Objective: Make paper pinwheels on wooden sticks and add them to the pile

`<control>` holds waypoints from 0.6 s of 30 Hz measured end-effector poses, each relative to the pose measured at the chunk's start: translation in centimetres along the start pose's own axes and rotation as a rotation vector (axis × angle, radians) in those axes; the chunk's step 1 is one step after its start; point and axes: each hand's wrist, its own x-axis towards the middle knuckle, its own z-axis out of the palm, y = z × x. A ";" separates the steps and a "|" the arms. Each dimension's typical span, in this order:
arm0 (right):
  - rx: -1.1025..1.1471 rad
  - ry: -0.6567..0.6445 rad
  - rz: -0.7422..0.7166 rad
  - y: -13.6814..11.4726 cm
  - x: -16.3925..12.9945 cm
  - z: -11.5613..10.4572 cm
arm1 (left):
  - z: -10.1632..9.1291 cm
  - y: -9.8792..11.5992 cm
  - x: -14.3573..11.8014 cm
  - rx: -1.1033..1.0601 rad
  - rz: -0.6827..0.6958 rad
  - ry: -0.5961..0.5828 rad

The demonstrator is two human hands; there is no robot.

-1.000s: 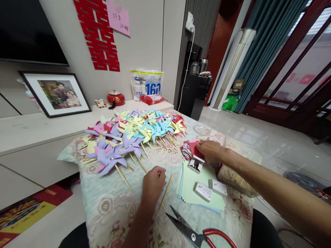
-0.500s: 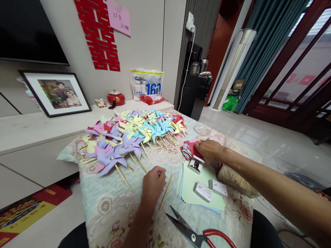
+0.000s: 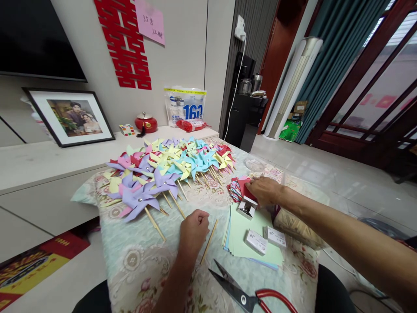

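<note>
My left hand rests on the flowered tablecloth with its fingers curled into a loose fist; nothing shows in it. Just right of it lies a bare wooden stick. On the far right, my right hand has its fingertips on the red paper, beside a striped bundle. Its fingers are partly hidden. Below that hand stands an opened small white box with shiny metal pieces inside. Many paper pinwheels on sticks lie heaped at the table's back left.
Two white boxes lie on a stack of pastel paper sheets. Red-handled scissors lie with blades apart at the front edge. A clear round lid is at the back right, and a clear tub stands beyond the paper.
</note>
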 end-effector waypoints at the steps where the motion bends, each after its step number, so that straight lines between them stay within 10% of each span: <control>1: -0.003 0.003 0.000 -0.1 0.1 0.1 | 0.0 0.0 0.0 -0.003 0.003 -0.002; 18: 0.107 -0.022 0.011 1.7 0.3 -0.3 | 0.0 0.2 0.0 0.029 -0.019 -0.017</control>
